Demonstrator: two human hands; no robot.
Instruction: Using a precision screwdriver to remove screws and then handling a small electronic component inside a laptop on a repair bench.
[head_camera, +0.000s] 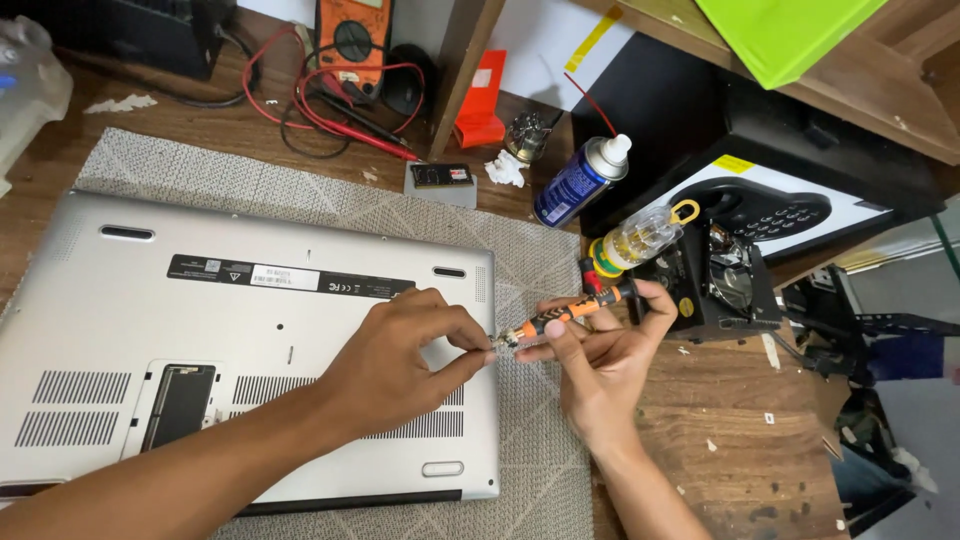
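Wooden desk carries a grey woven mat; on the mat lies a silver laptop, upside down, bottom cover facing up, its right edge near the mat's right edge. Cover is on the machine and seated flush as far as the view shows; a small hatch near the laptop's front-left corner looks open, showing a dark bay. Judged state: work is at an early stage, tool being readied, cover not yet lifted; whether any screws are already out cannot be told at this size. Toward the desk's back edge: an orange meter with red and black leads, a blue spray can, a clear bottle with yellow liquid standing just beside a black box. Screwdriver, orange and black handle, is held level above the laptop's right edge, tip pointing left. Right hand wraps the handle, fingers closed around it. Left hand rests over the cover, thumb and forefinger pinched narrow on the screwdriver's metal tip; whether a bit or a screw sits between them is hidden.
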